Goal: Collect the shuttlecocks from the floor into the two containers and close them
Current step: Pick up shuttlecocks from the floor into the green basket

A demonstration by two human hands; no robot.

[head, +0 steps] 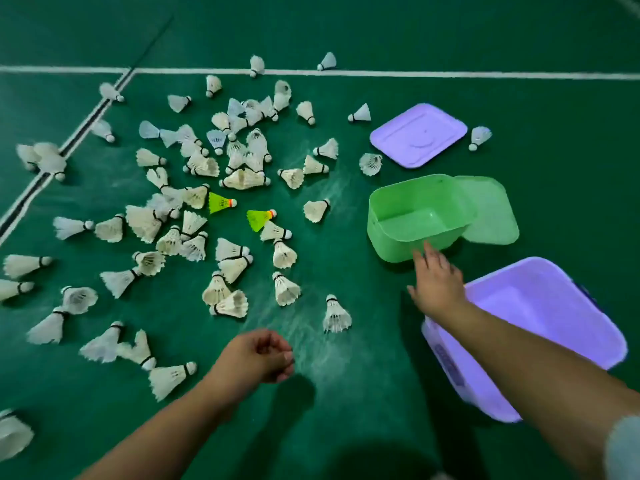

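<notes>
Left hand (258,355) nearest, loosely curled over bare floor (346,393), gripping nothing visible; palm side hidden, so no certainty. Right hand (437,285) next, fingers straight, reaching toward green box (391,233), probably to pull it closer for filling. Purple box (588,327) near right, half covered by forearm. Both boxes uncovered, seemingly holding nothing yet. Shuttlecocks (214,202) scattered left and centre, uncollected. Green lid (491,209) tucked behind green box; purple lid (417,135) farther off. Edge shuttlecocks blurred, cut off.
</notes>
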